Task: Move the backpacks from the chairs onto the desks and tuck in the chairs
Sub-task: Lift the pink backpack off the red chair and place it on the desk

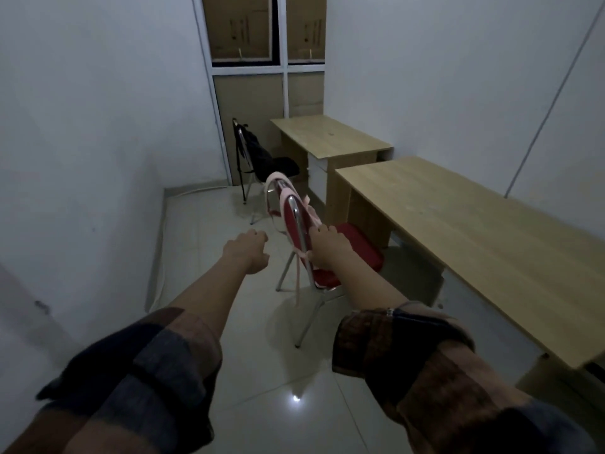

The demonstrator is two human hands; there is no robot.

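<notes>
Near chair [330, 253]: red seat and back, silver metal frame. Pink backpack [294, 194] straps over backrest. Far chair [281, 165]: black seat, black backpack [258, 152]. Both desks [458, 224] [327, 136]: light tan wood grain. Floor [262, 371]: pale glossy tile. Walls [98, 109]: plain white. Sleeves [147, 365]: patchwork brown, dark blue, black; right cuff [370, 335] brown checked.

Two wooden desks, two chairs and a tiled floor.
The near desk [458, 224] and the far desk [330, 136] stand along the right wall, both tops bare. On the pale floor [255, 388] stand a red chair [353, 244] carrying pink straps [288, 191], and a black chair [281, 165] carrying a dark backpack [255, 149].
</notes>
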